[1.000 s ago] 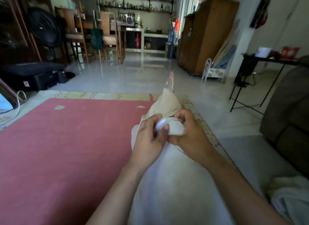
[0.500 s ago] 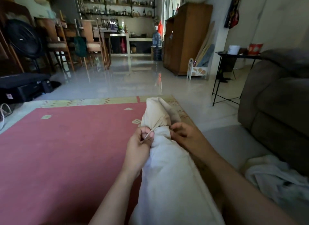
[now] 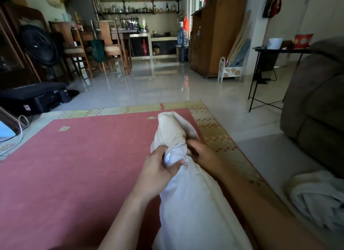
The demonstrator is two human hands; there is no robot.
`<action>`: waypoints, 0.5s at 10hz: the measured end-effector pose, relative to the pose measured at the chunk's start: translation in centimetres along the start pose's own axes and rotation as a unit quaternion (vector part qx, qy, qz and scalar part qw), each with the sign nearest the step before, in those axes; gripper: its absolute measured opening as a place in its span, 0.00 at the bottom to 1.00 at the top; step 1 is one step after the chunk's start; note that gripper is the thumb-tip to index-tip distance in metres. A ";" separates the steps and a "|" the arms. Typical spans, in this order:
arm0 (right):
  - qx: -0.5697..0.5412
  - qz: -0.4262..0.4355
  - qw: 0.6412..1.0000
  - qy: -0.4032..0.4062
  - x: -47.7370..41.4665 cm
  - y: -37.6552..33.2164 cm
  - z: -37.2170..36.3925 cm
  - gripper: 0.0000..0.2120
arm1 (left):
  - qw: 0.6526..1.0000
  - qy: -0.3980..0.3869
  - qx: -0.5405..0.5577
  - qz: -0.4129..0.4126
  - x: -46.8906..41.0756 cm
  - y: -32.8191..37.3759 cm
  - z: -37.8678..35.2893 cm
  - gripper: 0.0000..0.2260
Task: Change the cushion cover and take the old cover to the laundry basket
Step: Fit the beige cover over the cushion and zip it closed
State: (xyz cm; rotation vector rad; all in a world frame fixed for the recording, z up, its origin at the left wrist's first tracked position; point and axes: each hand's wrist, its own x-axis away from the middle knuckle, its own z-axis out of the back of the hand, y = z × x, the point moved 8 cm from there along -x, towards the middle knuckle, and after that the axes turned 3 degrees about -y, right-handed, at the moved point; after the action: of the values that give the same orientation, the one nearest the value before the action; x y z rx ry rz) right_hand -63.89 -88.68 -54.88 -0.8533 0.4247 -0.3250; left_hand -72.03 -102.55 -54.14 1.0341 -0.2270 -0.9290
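Note:
A long white cushion (image 3: 193, 208) lies lengthwise in front of me, over the red rug. A cream cover (image 3: 172, 127) is bunched over its far end. My left hand (image 3: 158, 169) pinches the white fabric at the cover's edge, thumb on top. On the cushion's right side my right hand (image 3: 202, 154) grips the cover's edge, its fingers partly hidden in the folds. A crumpled white cloth (image 3: 316, 199), possibly another cover, lies on the floor at the right.
The red rug (image 3: 74, 166) with a yellow border covers the floor to the left. A grey sofa (image 3: 314, 110) stands at the right, with a black side table (image 3: 275, 50) behind it. A wooden cabinet (image 3: 217, 34), chairs (image 3: 78, 48) and a fan (image 3: 39, 43) stand farther back.
The camera view shifted right and rose. My hands stayed at the cover's edge; my left hand changed its grip from a fingertip pinch to a fuller hold on the white fabric.

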 end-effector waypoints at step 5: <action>-0.065 -0.004 0.996 0.066 2.2 -0.6 -0.7 0.25 | 0.990 0.106 0.087 0.045 -2.4 -3.3 0.0 0.12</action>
State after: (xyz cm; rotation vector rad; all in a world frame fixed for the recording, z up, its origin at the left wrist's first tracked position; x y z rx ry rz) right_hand -62.37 -90.52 -55.31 -0.9645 0.5708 -0.3664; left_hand -75.37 -101.33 -56.25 1.2640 -0.1781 -0.7204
